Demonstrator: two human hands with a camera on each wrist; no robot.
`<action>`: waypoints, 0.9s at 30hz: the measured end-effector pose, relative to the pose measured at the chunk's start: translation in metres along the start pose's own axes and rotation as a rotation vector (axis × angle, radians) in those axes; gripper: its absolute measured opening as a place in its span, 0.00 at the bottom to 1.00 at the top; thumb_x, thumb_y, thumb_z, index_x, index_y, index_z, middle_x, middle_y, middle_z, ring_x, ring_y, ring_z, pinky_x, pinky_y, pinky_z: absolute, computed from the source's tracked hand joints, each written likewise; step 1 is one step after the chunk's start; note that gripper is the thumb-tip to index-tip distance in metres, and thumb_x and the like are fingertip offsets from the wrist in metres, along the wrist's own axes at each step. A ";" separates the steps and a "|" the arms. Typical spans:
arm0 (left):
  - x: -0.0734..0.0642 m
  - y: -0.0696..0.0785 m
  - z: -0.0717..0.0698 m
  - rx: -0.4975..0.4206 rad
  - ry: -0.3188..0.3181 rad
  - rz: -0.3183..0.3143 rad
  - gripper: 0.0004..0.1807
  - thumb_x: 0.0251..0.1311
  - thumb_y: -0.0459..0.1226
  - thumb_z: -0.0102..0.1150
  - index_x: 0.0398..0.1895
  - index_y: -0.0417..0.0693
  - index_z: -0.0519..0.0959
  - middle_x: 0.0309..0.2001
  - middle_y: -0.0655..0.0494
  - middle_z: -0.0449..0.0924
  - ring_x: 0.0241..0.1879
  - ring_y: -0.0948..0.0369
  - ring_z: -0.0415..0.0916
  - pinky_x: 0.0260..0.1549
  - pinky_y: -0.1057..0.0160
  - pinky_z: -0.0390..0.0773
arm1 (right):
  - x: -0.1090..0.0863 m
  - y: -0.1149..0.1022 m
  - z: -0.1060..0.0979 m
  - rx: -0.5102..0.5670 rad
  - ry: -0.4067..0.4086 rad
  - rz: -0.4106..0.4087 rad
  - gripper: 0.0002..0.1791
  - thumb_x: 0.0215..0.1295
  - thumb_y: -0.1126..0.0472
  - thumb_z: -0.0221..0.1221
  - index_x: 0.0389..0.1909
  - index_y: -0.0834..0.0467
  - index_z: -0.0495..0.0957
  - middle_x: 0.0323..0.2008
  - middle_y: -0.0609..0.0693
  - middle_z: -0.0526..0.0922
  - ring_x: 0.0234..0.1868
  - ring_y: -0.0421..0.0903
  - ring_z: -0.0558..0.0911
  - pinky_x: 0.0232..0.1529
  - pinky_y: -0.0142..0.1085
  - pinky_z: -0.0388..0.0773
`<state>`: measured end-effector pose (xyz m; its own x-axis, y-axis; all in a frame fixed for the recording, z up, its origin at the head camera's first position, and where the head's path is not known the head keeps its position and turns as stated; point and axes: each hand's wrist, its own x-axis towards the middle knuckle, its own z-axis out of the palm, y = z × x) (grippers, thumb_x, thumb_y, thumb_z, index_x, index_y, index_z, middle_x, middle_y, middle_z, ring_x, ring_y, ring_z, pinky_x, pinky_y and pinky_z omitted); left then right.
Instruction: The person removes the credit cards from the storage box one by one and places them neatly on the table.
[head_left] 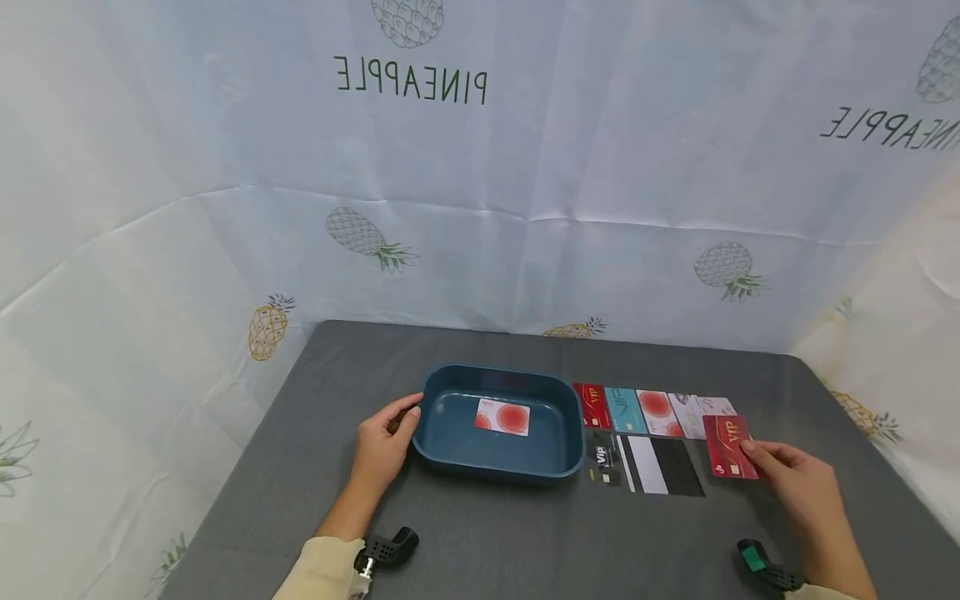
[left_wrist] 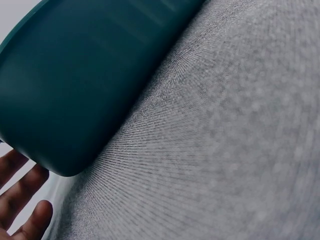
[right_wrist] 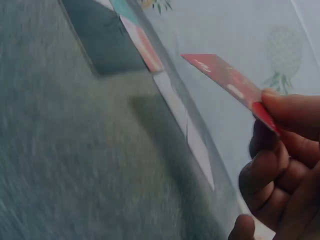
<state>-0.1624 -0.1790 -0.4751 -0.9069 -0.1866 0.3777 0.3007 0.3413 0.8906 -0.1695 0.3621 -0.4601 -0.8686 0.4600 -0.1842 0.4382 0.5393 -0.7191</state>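
My right hand (head_left: 808, 487) pinches a red VIP card (head_left: 727, 448) between thumb and fingers. In the right wrist view the red card (right_wrist: 230, 85) is tilted, and its shadow falls on the cloth. At the left end of a blue rectangular tray (head_left: 487, 468), my left hand (head_left: 380, 442) touches the wall with extended fingers. The left wrist view shows fingers (left_wrist: 22, 190) against the tray's outer side, the foremost digit apart from it. One white card with a red circle (head_left: 503, 417) lies inside the tray.
Right of the tray, a back row holds a red VIP card (head_left: 592, 406), a teal card (head_left: 626, 410), a red-circle card (head_left: 660, 413) and pale cards (head_left: 688, 414). In front lie a black Vip card (head_left: 603, 457) and striped cards (head_left: 648, 464). A pineapple-print curtain (head_left: 480, 250) borders the grey table (head_left: 480, 550).
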 end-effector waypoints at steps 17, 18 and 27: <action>0.001 0.001 -0.001 0.005 -0.010 -0.006 0.13 0.67 0.31 0.58 0.52 0.39 0.83 0.46 0.42 0.86 0.32 0.67 0.77 0.31 0.72 0.76 | 0.009 0.011 0.001 -0.180 -0.231 -0.089 0.41 0.64 0.33 0.56 0.54 0.70 0.78 0.39 0.51 0.82 0.39 0.46 0.72 0.31 0.35 0.70; 0.001 0.002 -0.001 0.005 -0.009 -0.006 0.13 0.67 0.31 0.58 0.52 0.39 0.83 0.47 0.42 0.86 0.32 0.67 0.77 0.31 0.72 0.75 | 0.009 0.011 0.001 -0.188 -0.233 -0.087 0.41 0.64 0.33 0.56 0.54 0.70 0.78 0.39 0.52 0.82 0.38 0.46 0.73 0.31 0.35 0.70; 0.000 0.004 0.000 0.007 0.007 0.007 0.13 0.66 0.30 0.58 0.51 0.38 0.83 0.46 0.41 0.86 0.29 0.69 0.74 0.29 0.73 0.74 | 0.008 0.007 0.004 -0.358 -0.272 -0.105 0.41 0.65 0.34 0.55 0.51 0.72 0.77 0.42 0.66 0.81 0.42 0.54 0.74 0.32 0.36 0.69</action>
<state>-0.1611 -0.1777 -0.4715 -0.9028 -0.1902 0.3857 0.3049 0.3494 0.8860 -0.1746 0.3671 -0.4690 -0.9209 0.2140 -0.3259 0.3553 0.8048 -0.4755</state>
